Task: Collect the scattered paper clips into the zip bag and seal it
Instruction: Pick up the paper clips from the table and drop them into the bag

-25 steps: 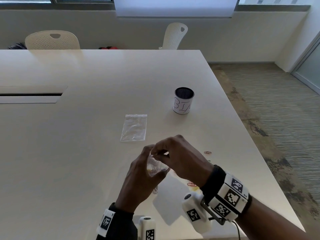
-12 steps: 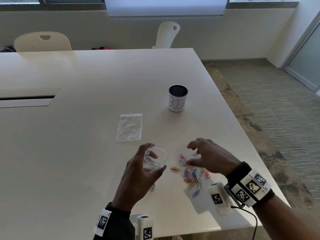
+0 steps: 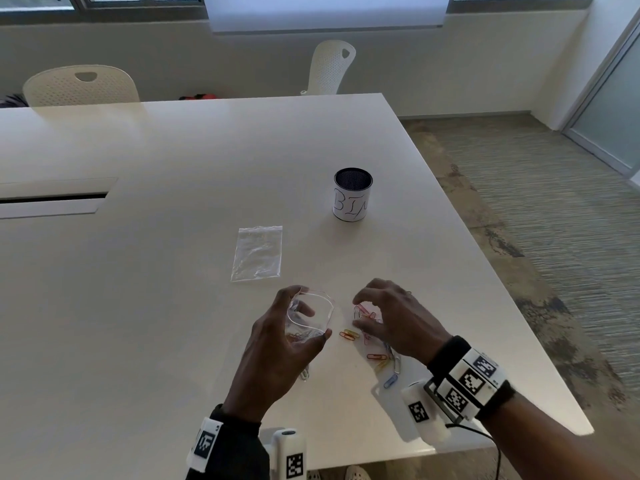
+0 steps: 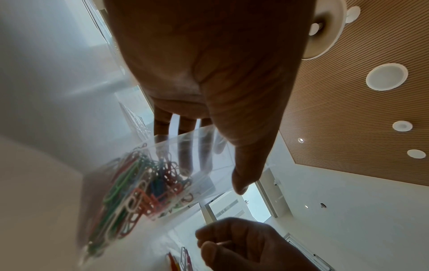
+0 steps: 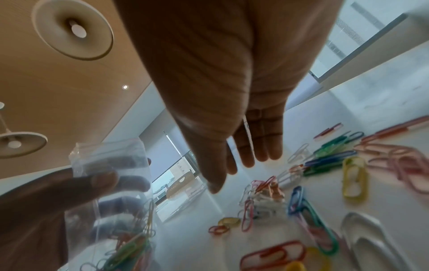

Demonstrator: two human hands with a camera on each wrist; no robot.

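Note:
My left hand (image 3: 306, 318) grips a clear zip bag (image 3: 320, 308) upright just above the white table (image 3: 173, 306), its mouth held open. Several coloured paper clips (image 4: 144, 183) lie at the bag's bottom, under the left hand (image 4: 211, 176). To its right, more scattered paper clips (image 3: 377, 356) lie loose on the table. My right hand (image 3: 358, 315) hovers over that pile with loosely bent fingers and holds nothing. In the right wrist view the right hand (image 5: 234, 172) is stretched above the scattered clips (image 5: 325, 165), and the bag (image 5: 111, 159) stands at left.
A second, flat, empty zip bag (image 3: 258, 252) lies on the table beyond my hands. A white cup marked BIN (image 3: 352, 195) stands at the back right. The table's right edge (image 3: 502, 306) is close to the clips. Two white chairs (image 3: 81, 84) stand at the far side.
My right hand left the bag's mouth, swung right and came down over the loose clips. The left hand kept hold of the open bag.

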